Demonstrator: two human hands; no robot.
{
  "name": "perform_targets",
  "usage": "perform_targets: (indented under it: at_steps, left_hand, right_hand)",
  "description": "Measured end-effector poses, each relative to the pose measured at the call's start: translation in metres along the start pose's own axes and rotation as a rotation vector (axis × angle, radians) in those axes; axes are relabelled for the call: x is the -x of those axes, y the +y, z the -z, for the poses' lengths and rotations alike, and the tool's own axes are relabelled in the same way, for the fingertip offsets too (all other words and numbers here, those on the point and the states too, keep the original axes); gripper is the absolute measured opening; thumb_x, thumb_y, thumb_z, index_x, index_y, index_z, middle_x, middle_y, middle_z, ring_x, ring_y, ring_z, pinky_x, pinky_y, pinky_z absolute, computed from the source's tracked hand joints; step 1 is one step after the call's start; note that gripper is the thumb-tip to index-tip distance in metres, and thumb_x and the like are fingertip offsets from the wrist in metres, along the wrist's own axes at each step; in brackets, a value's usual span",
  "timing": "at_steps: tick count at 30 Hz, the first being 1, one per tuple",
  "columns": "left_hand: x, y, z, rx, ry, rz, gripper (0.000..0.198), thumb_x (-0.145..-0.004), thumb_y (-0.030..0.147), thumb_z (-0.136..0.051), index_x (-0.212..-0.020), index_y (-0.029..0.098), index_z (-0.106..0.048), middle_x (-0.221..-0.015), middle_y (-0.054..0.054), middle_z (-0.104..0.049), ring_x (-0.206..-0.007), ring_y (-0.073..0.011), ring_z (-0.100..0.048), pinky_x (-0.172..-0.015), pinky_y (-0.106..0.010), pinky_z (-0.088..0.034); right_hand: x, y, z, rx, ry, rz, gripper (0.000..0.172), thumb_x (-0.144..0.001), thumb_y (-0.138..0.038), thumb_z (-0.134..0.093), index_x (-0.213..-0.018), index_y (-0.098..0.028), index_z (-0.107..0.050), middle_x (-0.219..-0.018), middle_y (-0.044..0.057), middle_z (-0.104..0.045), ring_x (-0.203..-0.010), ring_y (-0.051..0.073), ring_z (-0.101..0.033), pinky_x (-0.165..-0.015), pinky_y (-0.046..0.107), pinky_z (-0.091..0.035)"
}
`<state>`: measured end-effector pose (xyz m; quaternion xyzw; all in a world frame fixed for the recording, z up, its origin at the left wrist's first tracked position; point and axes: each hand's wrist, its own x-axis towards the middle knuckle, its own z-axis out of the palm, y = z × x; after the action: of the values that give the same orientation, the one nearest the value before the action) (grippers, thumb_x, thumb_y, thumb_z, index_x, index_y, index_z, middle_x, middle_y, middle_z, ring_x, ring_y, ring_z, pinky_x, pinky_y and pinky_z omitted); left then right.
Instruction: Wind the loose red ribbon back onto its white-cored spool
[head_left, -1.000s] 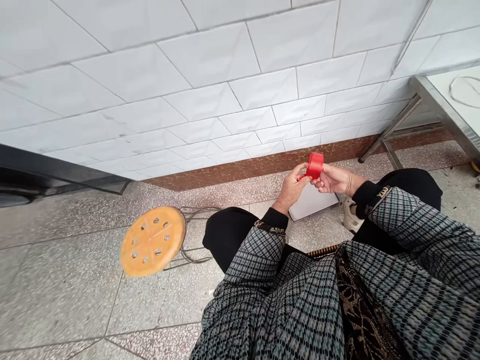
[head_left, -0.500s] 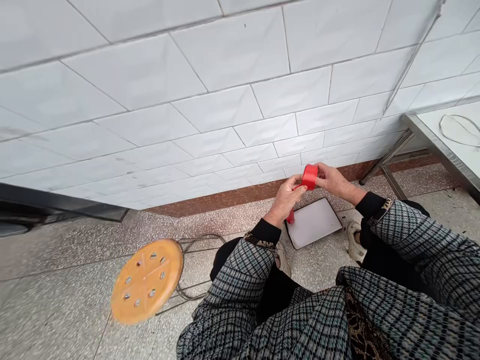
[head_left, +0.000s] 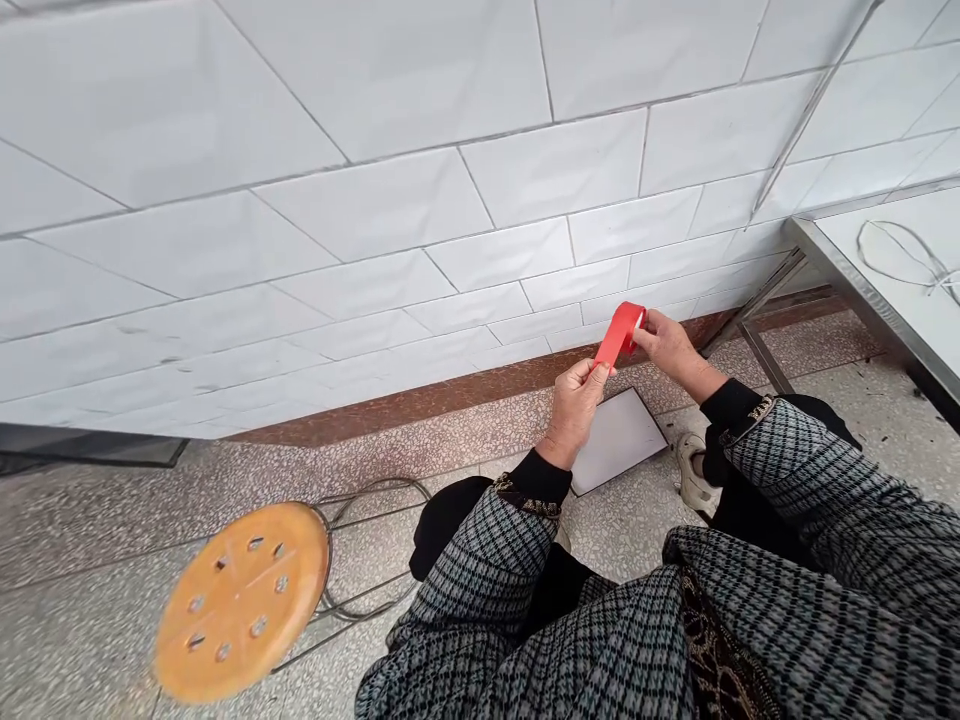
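Between my hands is a roll of red tape (head_left: 621, 332), held up in front of the tiled wall. My right hand (head_left: 672, 347) grips the roll at its side, fingers around the core. Pinched in the fingers of my left hand (head_left: 574, 405) is the pulled-out end of the tape, and a short flat strip runs from there up to the roll. Below my hands, a white rectangular panel with a dark edge (head_left: 616, 445) lies on the floor, partly covered by my left hand and wrist.
An orange round-seated stool (head_left: 244, 600) with wire legs lies tipped over at the left. A metal-framed table (head_left: 885, 290) with a loop of pale cord (head_left: 900, 255) stands at the right. White tiles (head_left: 517, 180) rise ahead, and a dark object (head_left: 90, 450) sits at the left.
My left hand has drawn the tape's end down and away from the roll, so a longer strip shows. The roll has risen slightly in my right hand. The whole view has shifted a little.
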<state>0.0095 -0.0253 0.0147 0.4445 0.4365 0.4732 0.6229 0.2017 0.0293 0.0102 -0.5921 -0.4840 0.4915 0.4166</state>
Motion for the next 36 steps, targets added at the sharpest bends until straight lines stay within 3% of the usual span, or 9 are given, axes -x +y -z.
perform_targets:
  at_steps: [5,13,19,23,26,30,36]
  left_hand:
    - [0.003,-0.01,-0.009,0.022,-0.024,0.012,0.057,-0.083,0.074,-0.08,-0.082,0.018,-0.072,-0.054,0.01,-0.033,-0.05,-0.0066,-0.024,-0.053,-0.026,-0.019]
    - [-0.005,-0.018,-0.012,-0.008,-0.029,0.073,0.052,-0.08,0.069,-0.081,-0.075,0.019,-0.066,-0.054,0.01,-0.032,-0.05,-0.0068,-0.023,-0.051,-0.026,-0.018]
    - [-0.011,-0.018,-0.007,-0.254,0.049,-0.031,0.035,-0.087,0.051,-0.076,-0.074,0.02,-0.071,-0.06,0.003,-0.056,-0.062,-0.0135,-0.05,-0.062,-0.028,-0.039]
    - [-0.01,-0.016,-0.009,-0.325,0.096,-0.068,0.036,-0.086,0.046,-0.078,-0.066,0.02,-0.062,-0.065,0.002,-0.06,-0.066,-0.0138,-0.054,-0.068,-0.028,-0.044]
    - [-0.008,-0.013,-0.009,-0.3,0.155,-0.076,0.024,-0.083,0.037,-0.083,-0.082,0.021,-0.065,-0.073,0.003,-0.068,-0.068,-0.0144,-0.063,-0.07,-0.028,-0.049]
    - [-0.008,-0.01,-0.004,-0.257,0.025,-0.129,0.041,-0.082,0.03,-0.084,-0.119,0.021,-0.07,-0.081,0.001,-0.079,-0.071,-0.016,-0.072,-0.074,-0.028,-0.055]
    - [-0.013,-0.01,0.011,-0.291,-0.1,-0.118,0.046,-0.08,0.027,-0.086,-0.123,0.018,-0.074,-0.075,0.001,-0.08,-0.074,-0.0195,-0.078,-0.078,-0.031,-0.06]
  right_hand:
    - [0.016,-0.006,-0.009,-0.24,0.058,-0.19,0.003,-0.082,-0.021,-0.069,-0.08,-0.021,-0.066,-0.069,-0.001,-0.069,-0.061,0.014,-0.062,-0.066,0.025,-0.056]
    - [0.028,-0.015,-0.021,-0.558,-0.076,-0.52,0.033,-0.108,-0.019,-0.059,-0.077,-0.017,-0.071,-0.067,0.004,-0.072,-0.052,0.01,-0.062,-0.059,0.02,-0.057]
    - [0.028,-0.016,-0.019,-0.644,-0.199,-0.617,0.04,-0.117,-0.02,-0.049,-0.083,-0.017,-0.07,-0.064,0.003,-0.071,-0.05,0.011,-0.061,-0.054,0.02,-0.055]
    - [0.028,-0.014,-0.018,-0.671,-0.246,-0.63,0.039,-0.118,-0.023,-0.049,-0.084,-0.018,-0.068,-0.062,0.001,-0.067,-0.048,0.01,-0.054,-0.052,0.02,-0.054]
    - [0.027,-0.013,-0.016,-0.682,-0.288,-0.638,0.035,-0.115,-0.026,-0.055,-0.084,-0.018,-0.068,-0.062,0.0,-0.065,-0.048,0.01,-0.052,-0.053,0.021,-0.054]
    - [0.028,-0.014,-0.013,-0.679,-0.359,-0.669,0.038,-0.116,-0.03,-0.053,-0.084,-0.018,-0.069,-0.061,-0.001,-0.062,-0.047,0.009,-0.048,-0.051,0.021,-0.052]
    - [0.031,-0.011,-0.012,-0.623,-0.464,-0.642,0.035,-0.114,-0.033,-0.055,-0.086,-0.018,-0.07,-0.066,0.0,-0.066,-0.048,0.008,-0.048,-0.051,0.019,-0.052]
